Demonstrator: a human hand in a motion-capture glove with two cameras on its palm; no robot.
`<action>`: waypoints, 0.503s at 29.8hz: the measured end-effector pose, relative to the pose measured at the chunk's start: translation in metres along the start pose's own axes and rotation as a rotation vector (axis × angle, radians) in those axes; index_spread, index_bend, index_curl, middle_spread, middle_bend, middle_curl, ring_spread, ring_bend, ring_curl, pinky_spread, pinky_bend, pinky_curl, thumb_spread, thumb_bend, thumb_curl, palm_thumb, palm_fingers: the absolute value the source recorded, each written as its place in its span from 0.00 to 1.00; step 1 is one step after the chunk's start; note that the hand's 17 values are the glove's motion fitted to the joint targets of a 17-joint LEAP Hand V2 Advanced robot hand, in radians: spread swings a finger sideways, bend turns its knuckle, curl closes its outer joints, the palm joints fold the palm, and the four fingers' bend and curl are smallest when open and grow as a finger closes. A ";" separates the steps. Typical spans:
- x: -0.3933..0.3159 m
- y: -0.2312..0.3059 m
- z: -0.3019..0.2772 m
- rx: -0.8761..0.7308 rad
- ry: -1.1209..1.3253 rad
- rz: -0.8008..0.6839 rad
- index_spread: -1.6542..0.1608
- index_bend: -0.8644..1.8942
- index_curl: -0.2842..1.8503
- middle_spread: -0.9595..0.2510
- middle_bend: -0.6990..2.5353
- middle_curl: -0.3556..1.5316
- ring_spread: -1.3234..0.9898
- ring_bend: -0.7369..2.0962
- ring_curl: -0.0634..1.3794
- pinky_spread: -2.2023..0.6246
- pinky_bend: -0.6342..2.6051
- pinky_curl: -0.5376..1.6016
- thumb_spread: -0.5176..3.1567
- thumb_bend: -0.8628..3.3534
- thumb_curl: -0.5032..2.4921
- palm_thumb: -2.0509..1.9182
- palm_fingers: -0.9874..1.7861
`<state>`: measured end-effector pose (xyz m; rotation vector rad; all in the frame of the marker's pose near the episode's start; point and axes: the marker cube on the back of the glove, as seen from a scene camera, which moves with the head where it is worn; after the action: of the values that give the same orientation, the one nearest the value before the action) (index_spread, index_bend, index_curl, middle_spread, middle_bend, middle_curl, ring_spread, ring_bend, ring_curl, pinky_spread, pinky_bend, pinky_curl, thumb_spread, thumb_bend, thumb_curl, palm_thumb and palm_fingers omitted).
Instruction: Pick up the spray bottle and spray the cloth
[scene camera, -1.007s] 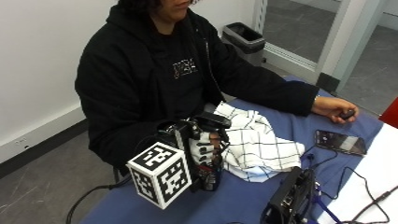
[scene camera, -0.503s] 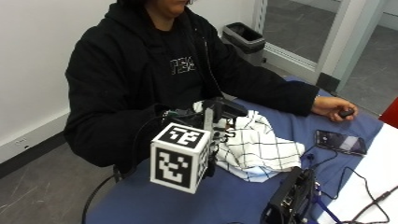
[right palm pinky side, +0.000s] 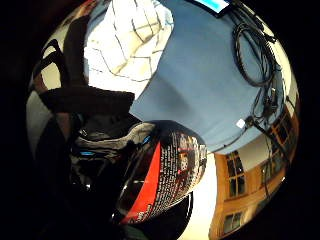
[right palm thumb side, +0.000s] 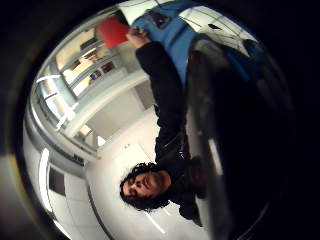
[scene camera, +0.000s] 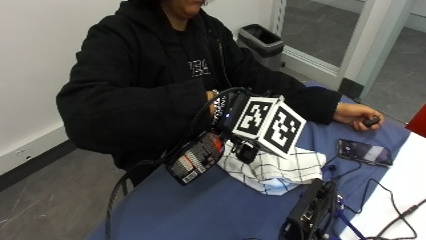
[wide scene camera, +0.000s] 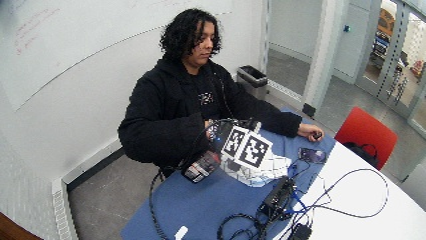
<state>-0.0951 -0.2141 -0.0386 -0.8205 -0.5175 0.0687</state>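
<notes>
**Bottle lifted over the cloth**

I see my gloved right hand (scene camera: 229, 112) gripping the black-and-red labelled spray bottle (scene camera: 195, 159), tilted above the blue tabletop (scene camera: 219, 210), just beside the white checked cloth (scene camera: 279, 167) lying near the tabletop's middle.

Glossy, probably plastic spray bottle (scene camera: 194, 161) with printed label; soft white checked cloth (scene camera: 276, 169); matt blue covering on bench (scene camera: 213, 210).
</notes>
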 end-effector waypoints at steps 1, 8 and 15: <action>-0.002 -0.003 0.004 -0.027 0.017 0.023 0.77 0.44 0.41 0.66 0.42 0.50 0.49 0.50 0.40 0.69 0.34 0.47 0.26 0.20 0.42 0.78 0.81; -0.014 -0.027 0.029 -0.146 0.121 0.124 0.77 0.43 0.42 0.67 0.41 0.50 0.49 0.50 0.40 0.69 0.34 0.47 0.26 0.20 0.43 0.78 0.81; -0.016 -0.044 0.055 -0.230 0.220 0.180 0.77 0.42 0.43 0.67 0.41 0.50 0.49 0.50 0.40 0.69 0.34 0.47 0.27 0.20 0.44 0.78 0.81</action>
<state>-0.1413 -0.2109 0.0170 -1.0846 -0.2454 0.0849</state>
